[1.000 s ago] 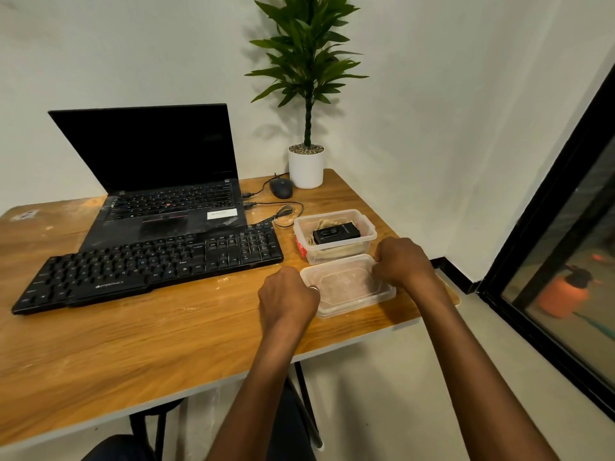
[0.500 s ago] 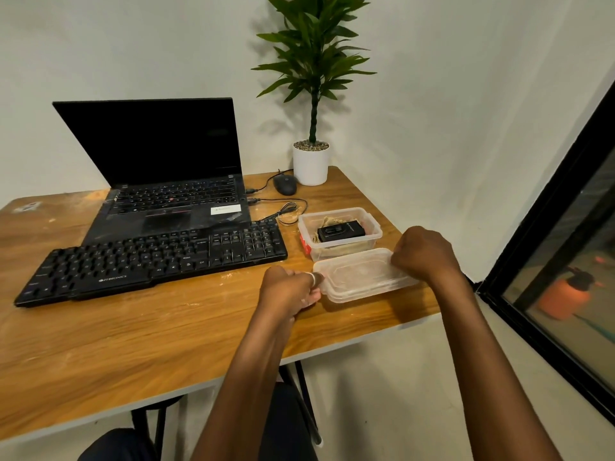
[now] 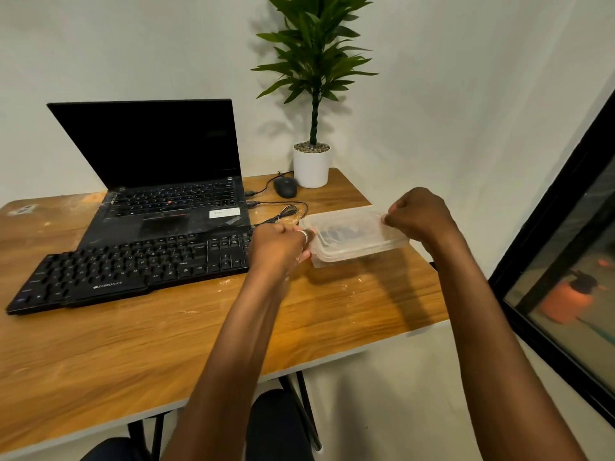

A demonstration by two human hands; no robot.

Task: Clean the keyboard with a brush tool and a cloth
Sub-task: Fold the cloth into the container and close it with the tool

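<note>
A black keyboard (image 3: 133, 264) lies on the wooden table (image 3: 166, 344) in front of an open laptop (image 3: 159, 181). At the table's right end stands a clear plastic box (image 3: 362, 251) with a dark item inside, seen dimly through the plastic. A translucent lid (image 3: 346, 221) sits over the box. My left hand (image 3: 279, 251) pinches the lid's left edge. My right hand (image 3: 419, 214) pinches its far right corner. No brush or cloth shows clearly.
A black mouse (image 3: 285, 187) and a potted plant (image 3: 312, 161) stand at the table's back right, with cables (image 3: 283, 211) running to the laptop. The table's right edge lies just past the box. A dark window frame (image 3: 549, 261) is at the right.
Both hands lifted the lid from the table in front of the box and carried it away from me, over the box. The camera view shifted slightly.
</note>
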